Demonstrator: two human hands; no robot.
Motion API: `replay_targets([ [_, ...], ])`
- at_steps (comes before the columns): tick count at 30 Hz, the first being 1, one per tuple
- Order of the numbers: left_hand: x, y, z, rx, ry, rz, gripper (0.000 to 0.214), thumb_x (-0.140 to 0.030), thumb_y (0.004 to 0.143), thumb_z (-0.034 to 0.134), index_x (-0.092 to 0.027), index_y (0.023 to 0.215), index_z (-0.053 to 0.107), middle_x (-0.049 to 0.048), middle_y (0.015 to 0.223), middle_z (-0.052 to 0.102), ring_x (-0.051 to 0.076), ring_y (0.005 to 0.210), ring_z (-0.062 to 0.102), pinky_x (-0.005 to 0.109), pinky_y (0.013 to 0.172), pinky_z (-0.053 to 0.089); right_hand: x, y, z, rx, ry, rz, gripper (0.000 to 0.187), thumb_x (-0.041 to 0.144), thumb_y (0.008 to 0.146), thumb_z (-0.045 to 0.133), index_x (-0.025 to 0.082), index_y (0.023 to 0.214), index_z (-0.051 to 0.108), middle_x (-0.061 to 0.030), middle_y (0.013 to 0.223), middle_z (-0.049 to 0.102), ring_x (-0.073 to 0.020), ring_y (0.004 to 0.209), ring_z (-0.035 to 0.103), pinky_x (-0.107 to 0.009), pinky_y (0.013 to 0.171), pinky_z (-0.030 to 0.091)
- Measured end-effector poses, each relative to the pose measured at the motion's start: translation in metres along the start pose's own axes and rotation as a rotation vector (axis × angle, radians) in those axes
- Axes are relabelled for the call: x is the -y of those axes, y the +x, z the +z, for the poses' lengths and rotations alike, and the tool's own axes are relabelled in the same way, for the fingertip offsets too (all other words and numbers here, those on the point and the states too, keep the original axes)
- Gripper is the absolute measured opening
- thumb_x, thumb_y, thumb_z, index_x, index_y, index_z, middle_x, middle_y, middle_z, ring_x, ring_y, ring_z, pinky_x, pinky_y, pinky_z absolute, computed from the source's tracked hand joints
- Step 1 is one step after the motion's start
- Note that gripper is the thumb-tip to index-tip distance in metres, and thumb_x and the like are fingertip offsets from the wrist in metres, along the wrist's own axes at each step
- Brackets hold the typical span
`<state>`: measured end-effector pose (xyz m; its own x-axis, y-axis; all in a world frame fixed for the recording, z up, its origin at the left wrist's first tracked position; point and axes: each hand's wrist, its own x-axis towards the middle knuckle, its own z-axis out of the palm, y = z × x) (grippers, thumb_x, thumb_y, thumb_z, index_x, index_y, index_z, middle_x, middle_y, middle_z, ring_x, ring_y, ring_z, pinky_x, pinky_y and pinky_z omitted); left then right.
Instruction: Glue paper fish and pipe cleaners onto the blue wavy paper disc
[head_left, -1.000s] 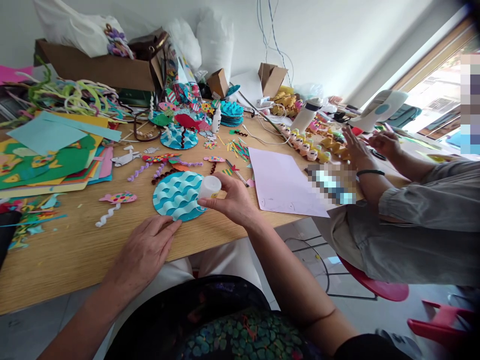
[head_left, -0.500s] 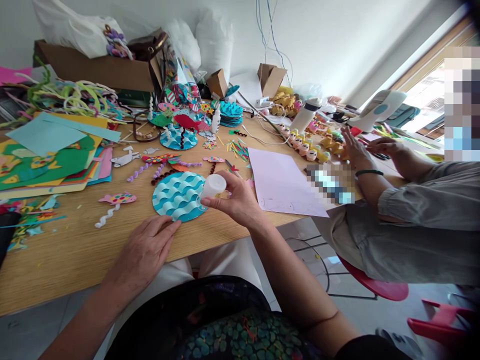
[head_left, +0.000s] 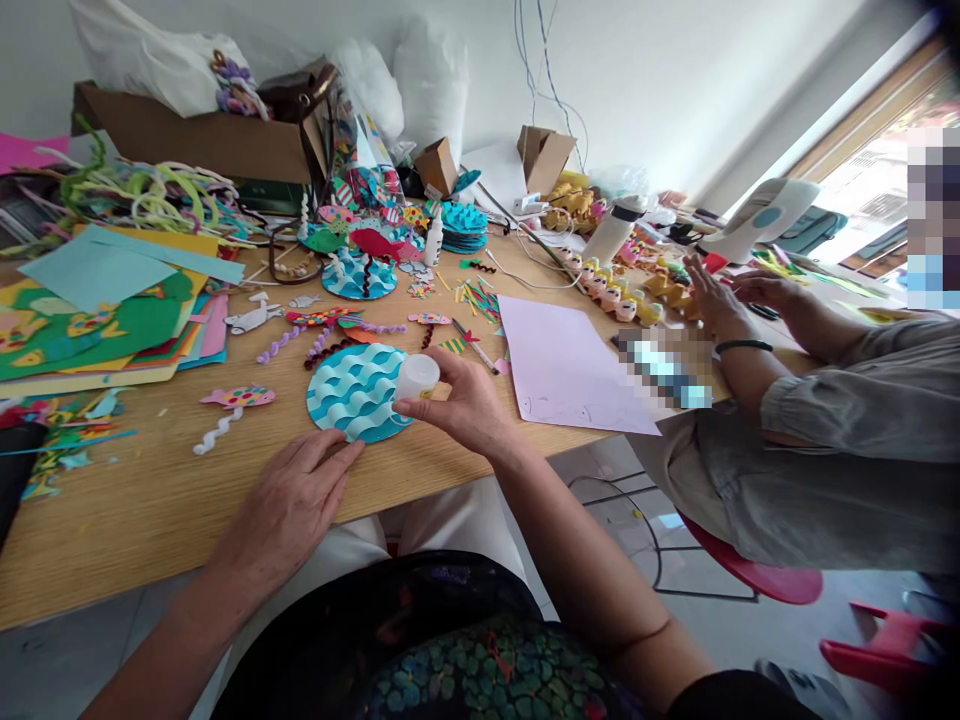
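Observation:
A round blue paper disc [head_left: 352, 385] with wavy light-blue strips lies on the table in front of me. My left hand [head_left: 300, 485] lies palm down at its near edge, fingers stretched out, fingertips touching the rim. In my right hand [head_left: 469, 405] is a white glue bottle [head_left: 418, 376], tipped with its base up over the disc's right side. The fingers wrap round it, and its nozzle end is mostly hidden. Left of the disc lies a pink spotted paper fish [head_left: 240, 397] with a white curled stem. Several more paper fish [head_left: 322, 318] lie just behind the disc.
A lilac sheet [head_left: 566, 360] lies to the right, near a co-worker's hands [head_left: 720, 300]. Coloured paper sheets [head_left: 112, 300] and pipe cleaners [head_left: 150, 190] fill the left. Behind stand a finished wave disc with fish [head_left: 360, 275], another white bottle [head_left: 433, 240] and stacked blue discs [head_left: 461, 230].
My right hand has moved slightly left with the glue bottle, further over the disc. A striped fish behind that hand shows more. My left hand stays at the rim.

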<state>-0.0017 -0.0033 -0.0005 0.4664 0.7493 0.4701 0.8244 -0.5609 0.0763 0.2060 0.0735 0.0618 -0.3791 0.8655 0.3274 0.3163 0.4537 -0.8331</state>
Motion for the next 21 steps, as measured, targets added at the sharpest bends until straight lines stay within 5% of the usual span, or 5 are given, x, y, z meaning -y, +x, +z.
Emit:
replay_targets([
  [6,0.001,0.0,0.001,-0.007,0.005,0.012,0.032,-0.017,0.086,0.039,-0.011,0.111,0.059,0.0132,0.106,0.056,0.024,0.096,0.053,0.04,0.084,0.047,0.002,-0.004,-0.008,-0.057,0.115,0.028,0.03,0.036,0.061,0.074,0.018,0.076,0.056,0.0037,0.07,0.055,-0.0112,0.068,0.049,-0.024,0.065,0.037],
  [21,0.002,-0.004,0.004,0.0,-0.01,-0.016,0.033,-0.021,0.089,0.036,-0.013,0.112,0.058,0.0117,0.108,0.056,0.023,0.098,0.053,0.039,0.086,0.047,-0.024,-0.015,-0.018,-0.449,1.031,0.202,0.026,0.028,0.056,0.076,0.02,0.075,0.061,0.0029,0.076,0.065,-0.0112,0.071,0.058,-0.023,0.066,0.047],
])
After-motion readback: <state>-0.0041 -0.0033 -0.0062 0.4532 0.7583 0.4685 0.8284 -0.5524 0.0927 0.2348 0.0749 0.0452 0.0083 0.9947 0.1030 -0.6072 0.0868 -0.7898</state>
